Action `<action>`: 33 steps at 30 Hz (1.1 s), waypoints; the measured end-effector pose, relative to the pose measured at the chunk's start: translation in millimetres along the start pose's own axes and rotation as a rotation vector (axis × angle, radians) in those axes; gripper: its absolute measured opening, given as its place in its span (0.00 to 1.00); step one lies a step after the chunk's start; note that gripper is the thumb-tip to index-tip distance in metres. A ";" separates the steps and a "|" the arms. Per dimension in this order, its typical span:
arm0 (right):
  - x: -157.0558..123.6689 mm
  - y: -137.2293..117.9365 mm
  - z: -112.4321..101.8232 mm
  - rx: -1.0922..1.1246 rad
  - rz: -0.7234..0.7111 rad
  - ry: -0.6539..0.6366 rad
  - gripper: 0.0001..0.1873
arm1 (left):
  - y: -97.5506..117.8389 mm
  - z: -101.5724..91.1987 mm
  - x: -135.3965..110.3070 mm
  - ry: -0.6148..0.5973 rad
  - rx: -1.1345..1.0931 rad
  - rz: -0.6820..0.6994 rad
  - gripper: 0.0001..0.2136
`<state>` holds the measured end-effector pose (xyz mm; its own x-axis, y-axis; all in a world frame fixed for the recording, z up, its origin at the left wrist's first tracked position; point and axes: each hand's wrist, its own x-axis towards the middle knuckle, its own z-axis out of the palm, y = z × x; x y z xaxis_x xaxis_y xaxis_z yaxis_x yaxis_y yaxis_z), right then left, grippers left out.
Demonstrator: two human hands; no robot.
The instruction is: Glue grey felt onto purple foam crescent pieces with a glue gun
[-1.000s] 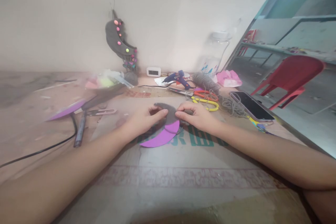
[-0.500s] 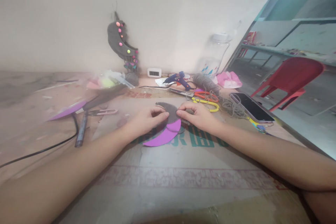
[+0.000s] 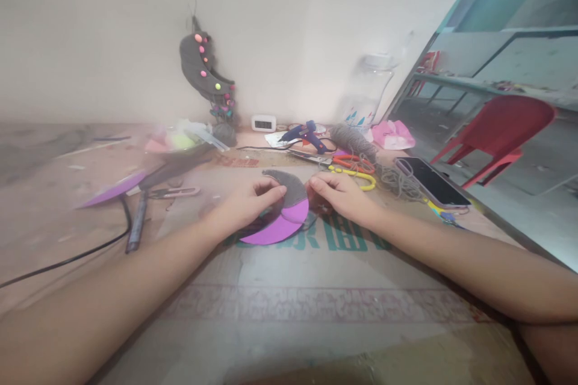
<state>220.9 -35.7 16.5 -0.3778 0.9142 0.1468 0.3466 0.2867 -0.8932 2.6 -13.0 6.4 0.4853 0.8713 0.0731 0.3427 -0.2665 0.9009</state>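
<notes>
A purple crescent cutout point(image 3: 275, 232) stands tilted over the board in the middle, its upper half covered with grey yarn point(image 3: 289, 185). My left hand point(image 3: 253, 198) pinches the crescent from its inner side, thumb on the yarn-covered part. Just right of the crescent's outer edge, apart from it, my right hand point(image 3: 339, 194) is closed, thumb against forefinger, on what looks like a thin strand of the grey yarn. Most of that strand is too fine to follow. Yellow-handled scissors point(image 3: 361, 179) lie just behind my right hand.
Behind are a blue glue gun point(image 3: 303, 133), orange-handled scissors point(image 3: 354, 162), a grey yarn skein point(image 3: 354, 141), a small clock point(image 3: 264, 123) and a clear bottle point(image 3: 368, 93). A phone point(image 3: 431, 181) lies right; a marker point(image 3: 136, 225) left. A decorated grey crescent point(image 3: 198, 66) hangs on the wall.
My right hand has moved off the crescent's edge, slightly to the right. The crescent has shifted a little left and up with my left hand, baring more of its yarn-covered part.
</notes>
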 end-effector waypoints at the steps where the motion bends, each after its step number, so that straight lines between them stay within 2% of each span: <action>1: 0.1 0.4 0.1 0.016 0.010 0.003 0.23 | -0.2 0.0 0.0 0.000 -0.004 -0.014 0.17; 9: 3.1 0.3 -0.7 -0.095 -0.033 0.028 0.15 | 0.2 -0.2 0.1 -0.002 0.023 0.014 0.17; 14: 2.6 -3.2 0.3 -0.148 -0.006 0.037 0.13 | 3.0 -0.9 -1.0 -0.010 0.027 0.032 0.16; 21: 4.2 2.1 0.4 -0.011 0.046 0.063 0.16 | 1.0 1.1 2.5 -0.007 -0.221 -0.033 0.06; 33: 4.5 4.3 -0.3 0.009 0.032 0.085 0.16 | -10.4 -1.1 5.5 0.025 -0.135 0.016 0.14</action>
<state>221.0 -30.3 13.5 -0.2919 0.9441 0.1534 0.3491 0.2545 -0.9019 0.8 -4.9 -2.1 0.4693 0.8777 0.0969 0.2233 -0.2241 0.9487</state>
